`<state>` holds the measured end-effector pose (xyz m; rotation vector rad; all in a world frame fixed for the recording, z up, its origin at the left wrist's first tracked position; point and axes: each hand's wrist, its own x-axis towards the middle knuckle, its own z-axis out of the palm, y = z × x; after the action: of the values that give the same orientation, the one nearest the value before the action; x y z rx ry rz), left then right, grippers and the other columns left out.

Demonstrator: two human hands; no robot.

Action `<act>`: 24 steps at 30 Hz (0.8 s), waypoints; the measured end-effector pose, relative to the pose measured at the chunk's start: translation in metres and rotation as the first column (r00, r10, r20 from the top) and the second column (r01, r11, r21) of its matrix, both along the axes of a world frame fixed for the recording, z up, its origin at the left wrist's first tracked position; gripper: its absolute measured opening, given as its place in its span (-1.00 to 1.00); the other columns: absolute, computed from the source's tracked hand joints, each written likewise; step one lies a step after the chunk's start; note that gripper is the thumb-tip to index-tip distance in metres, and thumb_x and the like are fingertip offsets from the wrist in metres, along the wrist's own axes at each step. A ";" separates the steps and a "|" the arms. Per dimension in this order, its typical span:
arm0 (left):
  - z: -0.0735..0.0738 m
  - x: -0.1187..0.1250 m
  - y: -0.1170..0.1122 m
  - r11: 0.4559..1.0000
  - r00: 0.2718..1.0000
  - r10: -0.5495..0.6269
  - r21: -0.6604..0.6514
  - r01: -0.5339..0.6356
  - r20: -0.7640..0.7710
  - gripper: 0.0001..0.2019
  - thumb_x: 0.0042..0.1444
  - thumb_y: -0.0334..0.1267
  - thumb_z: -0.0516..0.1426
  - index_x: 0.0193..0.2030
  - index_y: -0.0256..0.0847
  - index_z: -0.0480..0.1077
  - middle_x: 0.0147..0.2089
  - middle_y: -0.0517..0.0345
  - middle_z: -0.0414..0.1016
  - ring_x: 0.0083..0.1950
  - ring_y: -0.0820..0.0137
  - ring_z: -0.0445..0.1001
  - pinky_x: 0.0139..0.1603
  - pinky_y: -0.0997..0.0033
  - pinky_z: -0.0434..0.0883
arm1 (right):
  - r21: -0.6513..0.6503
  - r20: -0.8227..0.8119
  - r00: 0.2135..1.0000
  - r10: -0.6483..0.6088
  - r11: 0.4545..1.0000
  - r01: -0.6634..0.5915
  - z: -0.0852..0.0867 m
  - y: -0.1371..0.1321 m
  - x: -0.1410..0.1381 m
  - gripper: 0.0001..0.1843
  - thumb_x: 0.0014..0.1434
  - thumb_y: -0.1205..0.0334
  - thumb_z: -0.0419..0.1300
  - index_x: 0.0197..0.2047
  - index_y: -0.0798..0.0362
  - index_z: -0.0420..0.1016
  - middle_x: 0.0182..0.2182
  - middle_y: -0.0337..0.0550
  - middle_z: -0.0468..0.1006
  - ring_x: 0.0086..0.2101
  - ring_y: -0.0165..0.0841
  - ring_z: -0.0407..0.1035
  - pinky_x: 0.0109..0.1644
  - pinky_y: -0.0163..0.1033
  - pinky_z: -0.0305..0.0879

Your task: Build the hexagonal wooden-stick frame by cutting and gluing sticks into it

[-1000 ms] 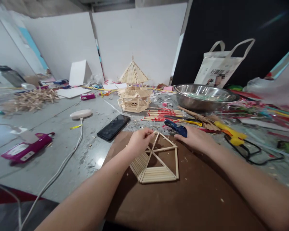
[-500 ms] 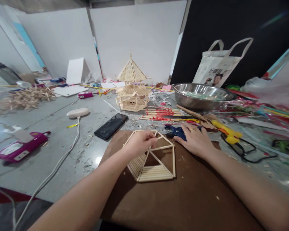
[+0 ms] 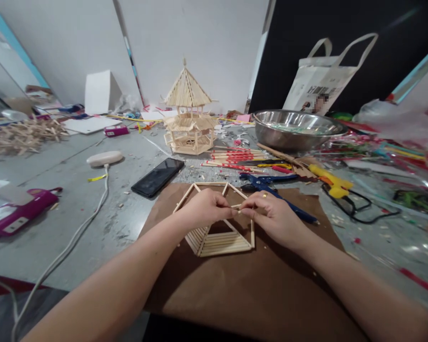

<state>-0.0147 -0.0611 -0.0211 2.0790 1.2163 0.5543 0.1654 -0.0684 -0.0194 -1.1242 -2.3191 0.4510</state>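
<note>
My left hand (image 3: 211,207) and my right hand (image 3: 273,214) meet over a many-sided frame of thin wooden sticks (image 3: 225,243). Fingertips of both hands are closed on a short wooden stick (image 3: 236,212), largely hidden by the fingers. The frame lies flat on a brown sheet (image 3: 235,289); its near and left sections are filled with rows of sticks, while others are open. Just beyond my right hand lie blue-handled pliers (image 3: 267,181), partly behind that hand and touched by neither.
Behind the sheet stands a stick pavilion model (image 3: 189,116). A black phone (image 3: 158,177) lies left of it. To the right are red-marked sticks (image 3: 235,156), a metal basin (image 3: 296,135) and a yellow glue gun (image 3: 333,182). A white cable (image 3: 92,232) crosses the left side.
My right hand has left the pliers and come in to meet my left hand over the frame. The view has shifted slightly, so objects sit higher and further left.
</note>
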 end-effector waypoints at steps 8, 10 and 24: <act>0.000 -0.005 0.000 0.987 0.989 -0.134 -0.094 0.129 -0.060 -0.75 -0.12 -0.16 0.05 -0.44 -0.28 0.45 -0.52 0.17 0.41 -0.50 0.51 0.29 -0.47 0.57 0.20 | -0.193 -0.012 1.000 0.021 0.981 -0.023 -0.004 -0.006 -0.002 -0.83 0.03 0.23 0.04 -0.45 0.05 0.42 -0.49 -0.23 0.42 -0.40 -0.41 0.28 -0.29 -0.30 0.16; 0.000 -0.006 0.000 0.984 0.983 -0.161 -0.091 0.153 -0.093 -0.75 -0.12 -0.16 0.04 -0.44 -0.27 0.46 -0.53 0.17 0.42 -0.50 0.51 0.30 -0.46 0.57 0.20 | -0.200 0.002 0.999 0.038 0.979 -0.037 -0.006 -0.007 -0.002 -0.83 0.02 0.23 0.04 -0.45 0.04 0.44 -0.48 -0.22 0.42 -0.38 -0.41 0.27 -0.28 -0.30 0.16; -0.004 -0.008 0.003 0.970 0.954 -0.238 -0.084 0.226 -0.182 -0.73 -0.12 -0.13 0.05 -0.39 -0.26 0.45 -0.46 0.18 0.45 -0.45 0.51 0.33 -0.37 0.57 0.22 | -0.198 0.058 0.997 0.054 0.979 -0.042 -0.010 -0.007 -0.006 -0.85 -0.01 0.20 0.07 -0.51 0.07 0.39 -0.53 -0.22 0.39 -0.43 -0.41 0.25 -0.32 -0.28 0.13</act>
<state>-0.0232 -0.0578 -0.0251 2.2221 1.0564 0.2092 0.1596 -0.0757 -0.0290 -1.1909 -2.4017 0.6848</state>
